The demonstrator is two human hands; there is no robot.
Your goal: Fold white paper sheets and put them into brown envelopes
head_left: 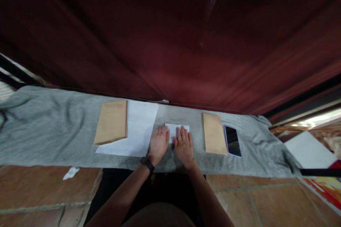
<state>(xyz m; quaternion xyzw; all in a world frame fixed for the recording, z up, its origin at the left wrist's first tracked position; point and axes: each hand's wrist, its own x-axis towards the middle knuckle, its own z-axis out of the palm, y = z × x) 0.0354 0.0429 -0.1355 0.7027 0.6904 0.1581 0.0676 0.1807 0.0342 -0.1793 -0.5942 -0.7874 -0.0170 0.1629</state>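
A small folded white paper (172,127) lies flat on the grey cloth in front of me. My left hand (159,142) rests at the paper's left edge, fingers stretched out and flat. On the paper's right part, my right hand (183,145) lies with its fingers spread and pressed down. To the left, large white sheets (141,127) lie partly beneath a stack of brown envelopes (112,122). Right of my hands is another brown envelope (214,133), or a thin pile of them; I cannot tell which.
A phone (233,141) with a dark screen lies beside the right-hand envelope. The grey cloth (64,127) covers a narrow bench against a dark red panel (170,49). A white scrap (71,173) lies on the tiled floor (34,188). White board or paper (310,150) stands off the right end.
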